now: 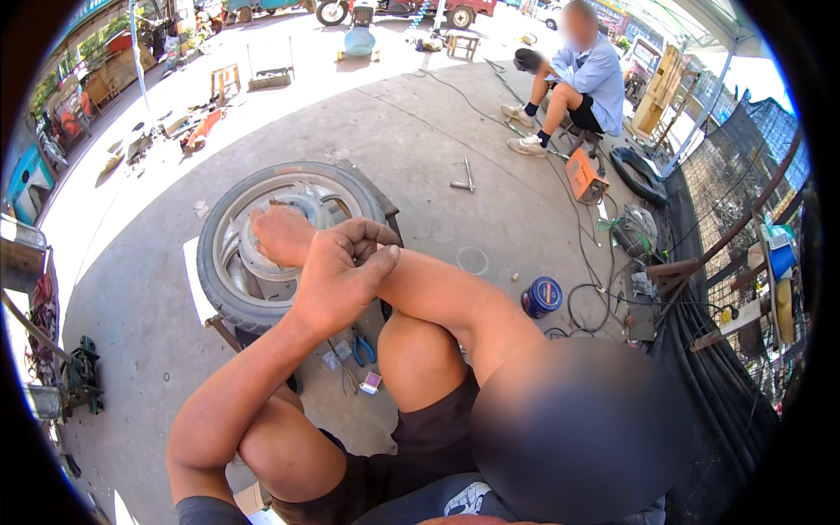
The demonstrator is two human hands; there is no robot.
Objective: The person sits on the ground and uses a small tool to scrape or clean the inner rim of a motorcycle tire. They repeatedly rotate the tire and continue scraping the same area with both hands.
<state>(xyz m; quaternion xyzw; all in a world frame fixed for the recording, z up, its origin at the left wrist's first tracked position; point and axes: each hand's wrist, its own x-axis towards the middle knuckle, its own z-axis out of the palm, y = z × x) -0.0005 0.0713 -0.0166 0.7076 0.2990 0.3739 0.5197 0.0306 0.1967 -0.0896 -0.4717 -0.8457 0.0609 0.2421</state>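
A spoked metal wheel with a black tyre [229, 302] lies flat on a low stand in front of my knees. My right hand [282, 234] rests closed at the hub of the wheel; whatever its fingers grip there is hidden. Crossing over my right forearm near the wrist is my left hand [343, 273], fingers curled and thumb close to the forefinger. I cannot make out anything between them. Below the wheel, blue-handled pliers [364, 349] lie on the ground near a small pink and white box [371, 382].
A metal hand tool [466, 178] lies on the concrete beyond the wheel. On the right are a dark blue tub [542, 297], cables, an orange machine [585, 176] and a loose tyre [639, 176]. Another person [591, 83] sits at the far right.
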